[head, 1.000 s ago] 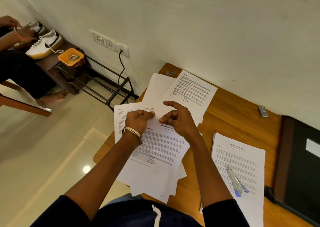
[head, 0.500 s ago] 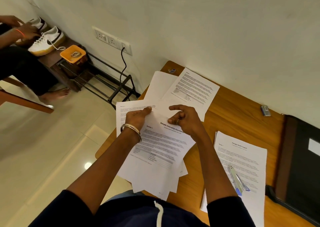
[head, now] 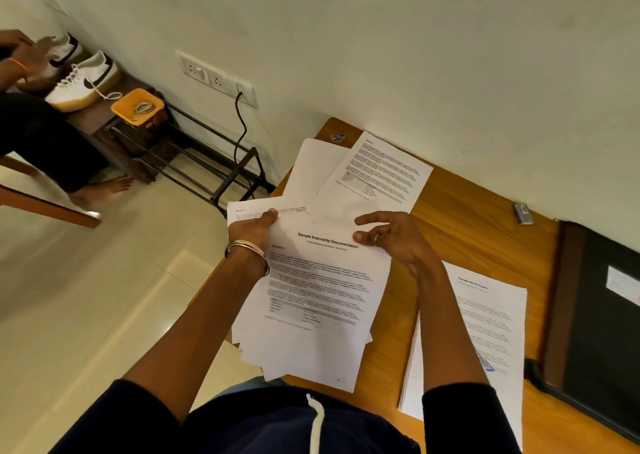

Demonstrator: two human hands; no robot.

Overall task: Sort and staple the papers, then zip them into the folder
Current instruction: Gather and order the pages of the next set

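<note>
Two hands on the loose sheaf at the table's near-left edge. Left hand [head: 252, 230]: gripping the sheaf's left edge, thumb over the paper; formerly pinching at the top centre, now shifted outward. Right hand [head: 391, 237]: fingers loosely curled, fingertips touching the top sheet [head: 322, 280] near its heading, not clamped; formerly close beside the left hand, now well apart from it. Heading "Sample Internship Documentation" now uncovered between the hands.

Count, papers: three groups on the wooden table [head: 467, 218]. One fanned sheaf under the hands; exact sheet count not readable. Two overlapping sheets [head: 377, 173] beyond it, near the wall. One squared stack [head: 485, 315] to the right, headed "Sample Health Report".

Count, other items: one stapler [head: 486, 361], blurred, lying on the right stack. One dark folder [head: 595, 315] at the table's right end, closed. One small metal object [head: 523, 209] by the wall.
</note>
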